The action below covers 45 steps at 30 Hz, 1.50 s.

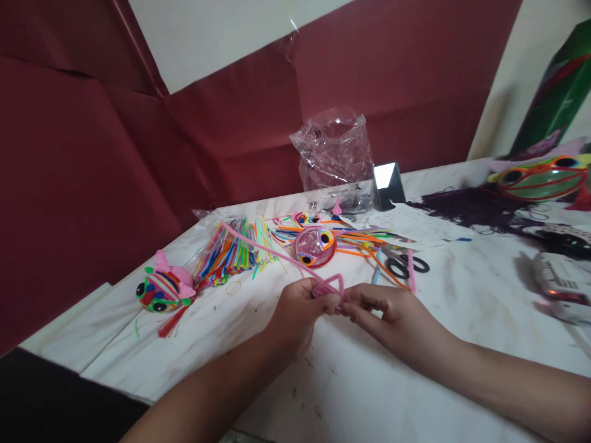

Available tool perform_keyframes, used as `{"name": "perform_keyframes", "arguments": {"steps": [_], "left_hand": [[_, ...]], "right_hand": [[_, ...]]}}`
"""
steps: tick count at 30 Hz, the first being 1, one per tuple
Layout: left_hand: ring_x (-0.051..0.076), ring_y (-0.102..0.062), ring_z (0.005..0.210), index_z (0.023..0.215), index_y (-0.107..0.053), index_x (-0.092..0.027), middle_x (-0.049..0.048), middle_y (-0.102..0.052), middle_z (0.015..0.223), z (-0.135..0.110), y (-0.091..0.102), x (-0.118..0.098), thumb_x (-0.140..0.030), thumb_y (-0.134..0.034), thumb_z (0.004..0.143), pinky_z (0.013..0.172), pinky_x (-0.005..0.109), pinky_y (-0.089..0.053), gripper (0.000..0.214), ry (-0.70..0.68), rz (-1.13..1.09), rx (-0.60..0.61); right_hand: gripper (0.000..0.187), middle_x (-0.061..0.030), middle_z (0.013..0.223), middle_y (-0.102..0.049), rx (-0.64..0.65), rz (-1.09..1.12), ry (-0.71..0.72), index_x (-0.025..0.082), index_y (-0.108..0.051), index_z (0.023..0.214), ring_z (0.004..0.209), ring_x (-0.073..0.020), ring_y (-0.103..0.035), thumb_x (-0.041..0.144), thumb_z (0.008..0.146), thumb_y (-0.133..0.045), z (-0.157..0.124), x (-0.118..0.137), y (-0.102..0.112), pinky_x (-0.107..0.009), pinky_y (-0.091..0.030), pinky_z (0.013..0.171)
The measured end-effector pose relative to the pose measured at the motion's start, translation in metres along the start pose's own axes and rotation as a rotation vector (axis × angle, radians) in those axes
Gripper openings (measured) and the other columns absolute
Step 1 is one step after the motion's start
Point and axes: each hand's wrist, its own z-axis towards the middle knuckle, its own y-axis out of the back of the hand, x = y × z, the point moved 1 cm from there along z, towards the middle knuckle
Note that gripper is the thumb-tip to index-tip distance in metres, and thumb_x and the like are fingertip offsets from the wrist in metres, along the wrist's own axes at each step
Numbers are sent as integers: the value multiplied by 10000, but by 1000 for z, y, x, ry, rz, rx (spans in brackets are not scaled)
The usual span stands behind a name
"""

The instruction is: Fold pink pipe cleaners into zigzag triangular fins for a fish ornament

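A pink pipe cleaner (272, 248) is bent into folded loops between my two hands, and its long free end reaches up and to the left. My left hand (302, 311) is closed, pinching the folded part between thumb and fingers. From the other side, the fingertips of my right hand (378, 307) pinch the same bent section. Just beyond my hands lies a round clear pink shell (315, 247) with a red rim and two big cartoon eyes. Black-handled scissors (398, 267) lie beyond my right hand.
Colourful pipe cleaners (235, 252) lie bundled at the left, near a finished fish ornament (164, 286) with a red tassel. Behind stand a clear plastic bag (335, 154) and a phone (389, 186). A white device (563, 286) sits at the right, below another decorated piece (540, 178).
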Motion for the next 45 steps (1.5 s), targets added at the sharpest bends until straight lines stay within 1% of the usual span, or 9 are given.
{"name": "perform_keyframes", "arguments": {"steps": [6,8,13,18,27,32,36,39,45], "left_hand": [[86,-492,522,551,-565,-126,-12,-562,511,-2,1,-2,-145,-661,619,570,234,-353,119,-2,101,-19],[85,-489,504,557,-575,-128,-15,-559,498,-2,1,-4,-157,-681,602,550,232,-351,119,-2,124,-25],[87,-493,501,577,-610,-122,-10,-565,503,-3,-1,-7,-132,-681,582,543,234,-365,72,-8,123,-14],[111,-541,555,657,-634,-111,14,-598,564,-3,-3,-4,-149,-649,634,602,258,-404,47,-32,43,49],[104,-515,563,628,-597,-118,7,-575,573,0,1,5,-197,-658,655,607,249,-383,103,6,59,45],[91,-488,539,625,-589,-119,-9,-556,548,0,0,4,-166,-668,621,593,246,-366,92,18,29,24],[96,-496,570,594,-581,-109,7,-558,570,0,-3,3,-221,-660,655,622,256,-370,150,11,-32,20],[103,-506,566,585,-581,-105,15,-566,562,-1,-3,4,-243,-659,669,634,269,-382,180,11,-12,-30],[103,-520,530,651,-556,-138,-7,-595,541,-2,1,7,-207,-668,666,609,263,-380,133,-69,-13,-60]], "right_hand": [[210,-4,703,-667,-14,-159,194,208,-645,790,620,-120,-600,210,840,-441,-2,1,4,-216,-418,581],[211,-3,655,-641,-7,-188,207,198,-632,758,576,-118,-570,214,835,-436,-1,0,4,-220,-400,550],[183,20,540,-519,46,-28,12,183,-507,585,511,-105,-466,205,757,-448,1,-4,3,-217,-337,483],[138,36,539,-478,100,230,-148,177,-518,601,504,-87,-419,204,724,-461,6,-11,3,-210,-326,485],[146,23,564,-513,284,383,-182,156,-617,696,495,-80,-422,182,720,-476,15,-11,5,-208,-364,499],[133,18,571,-514,259,367,-201,149,-599,698,509,-85,-426,212,741,-491,14,-14,5,-210,-348,495],[108,34,542,-479,215,351,-186,150,-556,646,508,-80,-418,191,728,-500,15,-15,6,-205,-331,498],[87,39,554,-478,216,375,-189,152,-567,659,509,-78,-415,176,713,-503,15,-14,6,-200,-330,495],[118,39,541,-469,224,363,-183,160,-587,665,496,-80,-406,198,739,-503,13,-12,6,-201,-316,476]]}}
